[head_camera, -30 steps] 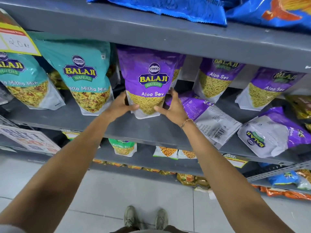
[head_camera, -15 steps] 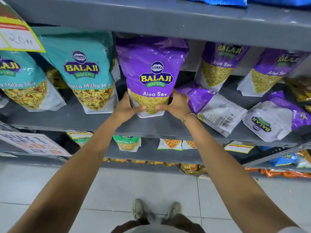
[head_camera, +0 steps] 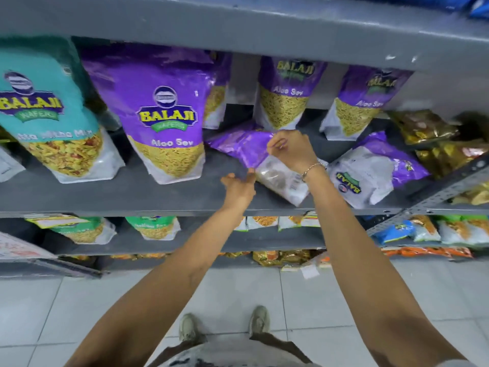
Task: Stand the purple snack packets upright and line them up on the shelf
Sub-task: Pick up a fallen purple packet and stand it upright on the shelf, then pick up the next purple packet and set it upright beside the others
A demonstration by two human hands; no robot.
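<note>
Flat purple packet on shelf, beside the upright one. Right hand pinching its top; left hand spread at its edge. Best lifted top-first, base squared, fronts level.

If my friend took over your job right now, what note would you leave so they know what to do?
Left hand: open, touching the near edge of the flat purple packet, no grip.
Right hand: fingers pinching that packet's top.
Done: the front purple packet stands upright beside the teal packet; two more purple packets stand at the back.
Left: stand the flat packet up, then the tipped one to its right, and line them up.
</note>
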